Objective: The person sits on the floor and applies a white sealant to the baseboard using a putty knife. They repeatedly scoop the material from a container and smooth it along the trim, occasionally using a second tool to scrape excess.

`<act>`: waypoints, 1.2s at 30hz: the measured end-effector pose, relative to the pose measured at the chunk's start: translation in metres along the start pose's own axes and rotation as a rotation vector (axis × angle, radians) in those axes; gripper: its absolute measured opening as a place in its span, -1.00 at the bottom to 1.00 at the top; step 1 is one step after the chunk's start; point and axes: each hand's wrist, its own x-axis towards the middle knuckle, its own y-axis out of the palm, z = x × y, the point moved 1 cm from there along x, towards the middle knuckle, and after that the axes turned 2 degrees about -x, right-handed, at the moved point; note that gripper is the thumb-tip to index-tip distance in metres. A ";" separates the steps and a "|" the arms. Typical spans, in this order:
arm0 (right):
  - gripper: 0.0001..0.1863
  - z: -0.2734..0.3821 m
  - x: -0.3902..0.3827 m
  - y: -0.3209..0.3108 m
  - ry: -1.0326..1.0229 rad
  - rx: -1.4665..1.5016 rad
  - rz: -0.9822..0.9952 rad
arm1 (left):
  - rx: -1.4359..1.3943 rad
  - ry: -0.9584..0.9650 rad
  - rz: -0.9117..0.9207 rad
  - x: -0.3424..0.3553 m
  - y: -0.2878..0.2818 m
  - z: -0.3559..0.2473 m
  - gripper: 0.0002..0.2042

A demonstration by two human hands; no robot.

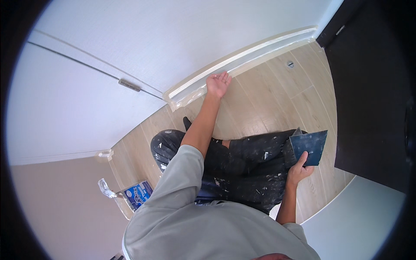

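My left hand (219,85) reaches forward to the base of the white wall, palm turned up and fingers apart. It lies against the baseboard (264,51), whose edges are lined with pale masking tape (189,99). A small white spot shows by the fingers, too small to name. Near my right knee, my right hand (299,171) grips a flat dark blue plate (311,146), thumb on its upper face. Beside the plate a grey, blade-like piece (296,132) sticks out; most of it is hidden.
I sit on wood-look flooring (255,102) in paint-spotted dark trousers (260,173). A dark door (368,99) stands at the right. A round metal floor fitting (290,64) lies ahead. At the left are a blue printed package (138,194) and a crumpled silvery item (105,188). A hinge (129,85) marks the white panel's seam.
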 end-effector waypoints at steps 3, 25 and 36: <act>-0.73 0.000 0.000 0.002 0.001 0.015 0.011 | -0.163 -0.016 0.018 0.011 0.009 -0.009 -0.59; -0.76 0.019 0.011 -0.011 0.018 0.255 0.019 | 2.281 0.868 0.167 -0.258 -0.020 -0.088 -0.64; -0.76 0.066 -0.011 0.049 0.124 0.732 0.245 | 2.454 1.052 -0.047 -0.443 -0.028 -0.045 -0.58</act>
